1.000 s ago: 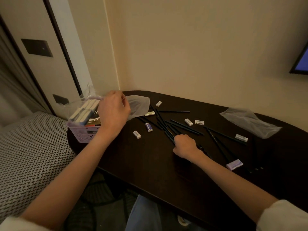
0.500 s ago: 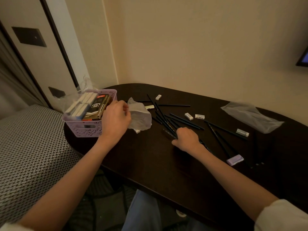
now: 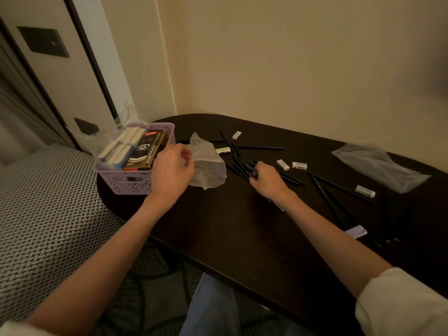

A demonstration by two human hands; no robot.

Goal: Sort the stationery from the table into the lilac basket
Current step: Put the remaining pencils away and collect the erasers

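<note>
The lilac basket (image 3: pixel 126 184) stands at the table's left end, filled with white boxes and a black-and-gold pen box. My left hand (image 3: pixel 171 172) is just right of it, pinching a small clear plastic bag (image 3: pixel 207 166). Black pencils (image 3: pixel 238 161) lie scattered across the middle of the dark table (image 3: pixel 230 234). My right hand (image 3: pixel 266 181) rests on that pile with fingers curled around a few pencils. White erasers (image 3: pixel 283 164) lie beyond it, with one more eraser (image 3: pixel 364 191) at the right and another (image 3: pixel 236 135) at the back.
A second clear plastic bag (image 3: pixel 378 166) lies at the far right by the wall. A lilac eraser (image 3: pixel 356 231) sits near the front edge. A patterned bed surface (image 3: pixel 48 214) borders the table on the left. Walls close the back.
My left hand came away from the basket top, carrying the plastic bag down to the table beside it. My right hand shifted slightly up the pencil pile.
</note>
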